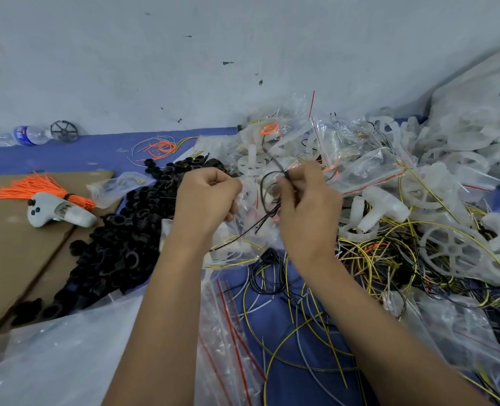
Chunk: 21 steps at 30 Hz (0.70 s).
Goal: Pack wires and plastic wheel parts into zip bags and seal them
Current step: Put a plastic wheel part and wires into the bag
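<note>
held up at centre: a clear zip bag (244, 218), crumpled, mouth gripped by the left hand (206, 197). looped above its opening, a thin black wire (267, 183), pinched in the fingers (294, 178) of the right hand (307, 206), ends trailing down across the bag. heaped to the right and far right, translucent white plastic wheels (447, 253), spoked, mixed with filled red-striped bags (368, 174). tangled near right, yellow and black wires (368, 259). flat in the near centre, empty zip bags (228, 332).
</note>
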### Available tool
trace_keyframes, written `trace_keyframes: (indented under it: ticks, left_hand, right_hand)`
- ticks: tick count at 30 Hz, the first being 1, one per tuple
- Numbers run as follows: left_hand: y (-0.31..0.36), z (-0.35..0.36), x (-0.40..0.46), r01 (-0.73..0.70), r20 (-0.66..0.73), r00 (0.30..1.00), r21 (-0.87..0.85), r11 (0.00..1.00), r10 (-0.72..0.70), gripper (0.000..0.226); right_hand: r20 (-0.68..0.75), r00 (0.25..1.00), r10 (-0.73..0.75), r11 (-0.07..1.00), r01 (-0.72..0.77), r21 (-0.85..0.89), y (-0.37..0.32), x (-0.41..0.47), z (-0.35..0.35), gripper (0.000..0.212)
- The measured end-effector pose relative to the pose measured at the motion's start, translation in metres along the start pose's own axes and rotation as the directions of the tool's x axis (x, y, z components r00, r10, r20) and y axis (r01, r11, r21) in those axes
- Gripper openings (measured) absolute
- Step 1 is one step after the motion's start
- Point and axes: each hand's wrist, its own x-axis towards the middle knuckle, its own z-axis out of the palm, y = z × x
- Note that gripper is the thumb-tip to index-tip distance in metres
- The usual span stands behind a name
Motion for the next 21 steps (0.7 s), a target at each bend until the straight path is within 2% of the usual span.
trace_keyframes:
  ticks: [2, 5, 9, 13, 16, 21]
  left_hand:
    - [-0.004, 0.001, 0.000, 0.010, -0.027, 1.000, 0.054, 0.999, -0.008, 0.014]
    - [-0.006, 0.002, 0.001, 0.010, -0.066, 0.998, 0.113, 0.994, -0.002, 0.014]
    - [-0.007, 0.004, 0.000, -0.014, -0.070, 0.997, 0.163, 0.987, 0.026, 0.012]
    - [-0.006, 0.008, 0.000, -0.045, -0.100, 0.993, 0.179, 0.983, 0.064, 0.011]
    - [-0.003, 0.012, -0.002, -0.070, -0.144, 0.985, 0.192, 0.979, 0.098, 0.011]
    - [0.000, 0.014, -0.003, -0.127, -0.236, 0.954, 0.232, 0.964, 0.182, 0.012]
  right_hand:
    - [-0.094, 0.988, 0.123, 0.985, -0.109, 0.137, 0.008, 0.009, -0.005, 0.012]
    - [-0.150, 0.973, 0.175, 0.980, -0.158, 0.119, 0.025, 0.025, -0.017, 0.014]
    - [-0.161, 0.985, 0.068, 0.997, -0.071, -0.011, 0.037, 0.038, -0.030, 0.007]
    - [-0.151, 0.988, -0.033, 0.994, 0.017, -0.107, 0.036, 0.046, -0.037, 0.011]
    - [-0.080, 0.995, -0.065, 0.997, 0.061, -0.051, 0.027, 0.050, -0.039, 0.008]
    - [0.158, 0.978, -0.139, 0.990, 0.137, 0.026, 0.015, 0.059, -0.045, 0.014]
